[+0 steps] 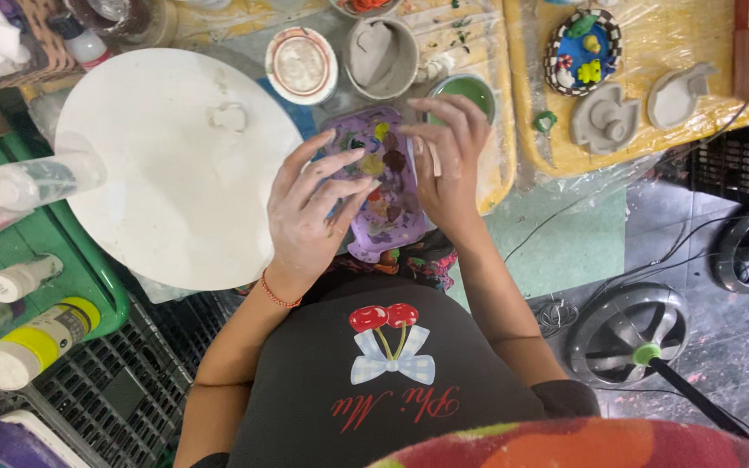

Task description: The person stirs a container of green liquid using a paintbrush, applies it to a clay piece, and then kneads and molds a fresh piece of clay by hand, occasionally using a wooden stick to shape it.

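A purple paint palette with several dabs of colour lies between my hands, just right of a round white board. My left hand rests on the palette's left side with its fingers spread, a red string bracelet on the wrist. My right hand is at the palette's right edge, its fingers curled toward the paint wells. I cannot tell whether either hand pinches anything small. A small lump of white clay sits on the board.
A grey cup and a round lid stand behind the palette, with a green-filled cup beside them. Grey clay pieces and a painted dish lie on yellow sheeting at right. Bottles fill a green tray at left.
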